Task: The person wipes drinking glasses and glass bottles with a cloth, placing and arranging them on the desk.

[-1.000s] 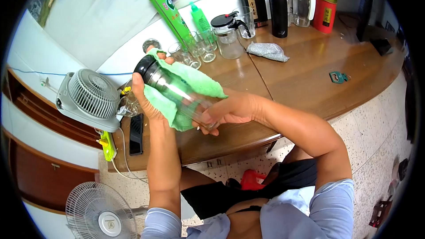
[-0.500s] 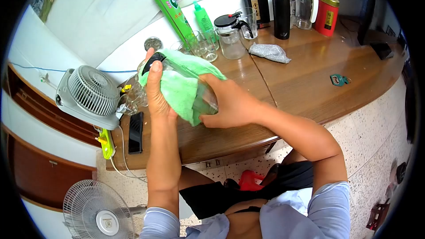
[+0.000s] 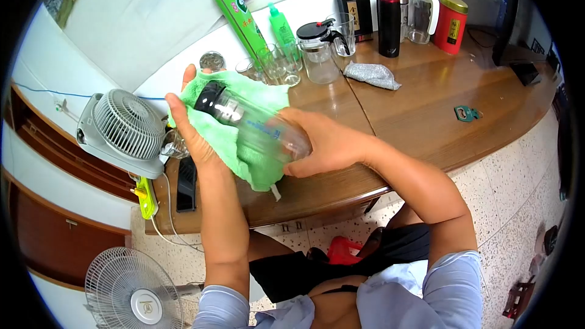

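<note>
A light green cloth lies spread across my left hand, which holds it from below with the thumb lifted away from the bottle; most of its fingers are hidden. On the cloth rests a clear bottle with a black cap and blue print, tilted with its cap toward the upper left. My right hand is closed around the bottle's lower end, which is blurred by motion. The cloth and bottle are above the wooden table.
Drinking glasses, a glass teapot, a black flask and a red tin stand along the back. A grey wrapped bundle lies before them. At left are a small fan and a phone.
My left hand has opened its thumb off the bottle and shifted left and down. The cloth has unfolded, so the bottle's cap and side now show. My right hand still grips the lower end.
</note>
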The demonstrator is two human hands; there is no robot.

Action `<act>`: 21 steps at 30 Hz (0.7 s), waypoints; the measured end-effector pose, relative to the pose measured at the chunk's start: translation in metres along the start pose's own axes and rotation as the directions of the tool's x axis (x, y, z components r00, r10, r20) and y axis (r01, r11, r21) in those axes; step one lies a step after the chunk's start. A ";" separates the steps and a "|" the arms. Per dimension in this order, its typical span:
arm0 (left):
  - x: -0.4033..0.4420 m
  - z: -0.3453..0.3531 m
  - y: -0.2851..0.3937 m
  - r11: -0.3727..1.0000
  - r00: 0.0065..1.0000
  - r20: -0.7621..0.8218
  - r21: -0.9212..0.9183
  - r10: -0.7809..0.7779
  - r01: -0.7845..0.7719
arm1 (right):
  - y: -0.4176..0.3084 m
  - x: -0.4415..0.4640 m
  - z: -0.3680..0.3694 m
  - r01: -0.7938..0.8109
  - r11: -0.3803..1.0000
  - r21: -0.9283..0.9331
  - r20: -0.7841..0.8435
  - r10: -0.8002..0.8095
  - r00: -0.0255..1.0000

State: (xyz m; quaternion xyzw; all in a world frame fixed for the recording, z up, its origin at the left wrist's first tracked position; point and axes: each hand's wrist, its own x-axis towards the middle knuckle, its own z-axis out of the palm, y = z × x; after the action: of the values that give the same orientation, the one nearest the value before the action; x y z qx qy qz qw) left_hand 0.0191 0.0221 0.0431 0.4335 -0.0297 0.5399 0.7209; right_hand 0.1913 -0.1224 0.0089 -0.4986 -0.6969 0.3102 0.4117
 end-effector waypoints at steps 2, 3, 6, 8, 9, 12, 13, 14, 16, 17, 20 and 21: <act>0.007 -0.013 0.007 0.949 0.998 0.050 0.310 0.048 -0.061 | 0.006 -0.001 0.004 0.015 0.992 -0.122 -0.130 -0.031 0.991; 0.010 -0.017 0.011 0.839 0.984 0.161 0.525 0.071 -0.146 | 0.010 0.000 0.009 0.016 0.971 -0.238 -0.198 -0.065 0.978; 0.008 -0.019 0.016 0.478 0.987 0.158 0.870 -0.042 -0.119 | 0.015 -0.001 0.017 -0.035 0.829 -0.558 -0.316 -0.173 0.933; 0.007 -0.017 0.013 0.515 0.985 0.099 0.857 -0.140 -0.013 | 0.013 -0.002 0.016 -0.085 0.674 -0.733 -0.308 -0.218 0.926; 0.010 -0.018 0.013 0.544 0.980 0.061 0.837 -0.187 0.051 | 0.016 -0.002 0.013 -0.054 0.607 -0.793 -0.296 -0.306 0.905; 0.005 -0.018 0.020 0.674 0.958 -0.049 0.700 -0.283 0.235 | 0.021 0.002 0.007 0.009 0.430 -0.903 -0.232 -0.502 0.833; 0.006 -0.020 0.024 0.702 0.951 -0.049 0.664 -0.304 0.258 | 0.020 0.002 0.006 0.014 0.405 -0.914 -0.221 -0.528 0.820; 0.007 -0.022 0.027 0.727 0.944 -0.045 0.627 -0.326 0.281 | 0.019 0.002 0.006 0.017 0.380 -0.925 -0.212 -0.552 0.806; 0.010 -0.027 0.029 0.750 0.920 -0.043 0.564 -0.390 0.345 | 0.020 0.002 0.001 0.072 0.372 -0.925 -0.182 -0.603 0.776; 0.011 -0.031 0.029 0.747 0.897 -0.040 0.538 -0.439 0.390 | 0.021 0.001 -0.001 0.099 0.366 -0.925 -0.167 -0.628 0.760; 0.012 -0.033 0.019 0.803 0.898 -0.010 0.444 -0.441 0.399 | 0.020 0.000 -0.002 0.049 0.519 -0.854 -0.279 -0.534 0.798; 0.012 -0.030 0.014 0.841 0.912 0.025 0.398 -0.409 0.366 | 0.020 0.000 -0.003 0.043 0.583 -0.811 -0.316 -0.499 0.807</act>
State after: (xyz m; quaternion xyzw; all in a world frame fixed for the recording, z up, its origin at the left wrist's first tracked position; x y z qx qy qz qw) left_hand 0.0002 0.0515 0.0390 0.5922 0.1260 0.3534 0.7131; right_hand 0.2029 -0.1165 -0.0067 -0.5709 -0.6939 -0.2334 0.3715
